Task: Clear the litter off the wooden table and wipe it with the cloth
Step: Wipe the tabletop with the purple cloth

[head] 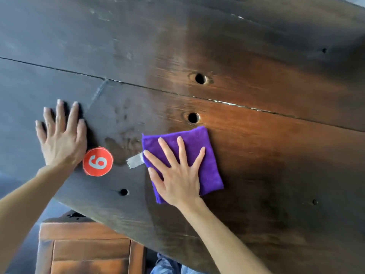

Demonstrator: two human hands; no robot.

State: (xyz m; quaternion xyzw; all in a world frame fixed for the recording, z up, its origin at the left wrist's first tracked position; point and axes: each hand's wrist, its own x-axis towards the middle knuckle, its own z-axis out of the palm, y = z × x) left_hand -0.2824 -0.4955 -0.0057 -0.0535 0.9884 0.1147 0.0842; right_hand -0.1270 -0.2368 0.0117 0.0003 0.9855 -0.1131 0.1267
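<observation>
A folded purple cloth (199, 147) lies flat on the dark wooden table (256, 135), just below a round hole. My right hand (175, 175) presses down on the cloth with fingers spread. A small grey strip of tape or paper (134, 161) sticks out from under the cloth's left edge. My left hand (61, 139) rests flat on the table to the left, fingers spread, holding nothing. A round orange tag with a white number (97, 161) lies between the two hands, touching the left wrist area.
Several round holes (199, 78) dot the planks, and a seam runs across the table. A damp smear marks the wood left of the cloth. A wooden chair or stool (87, 248) stands below the table's near edge. Blue denim (167, 265) shows at the bottom.
</observation>
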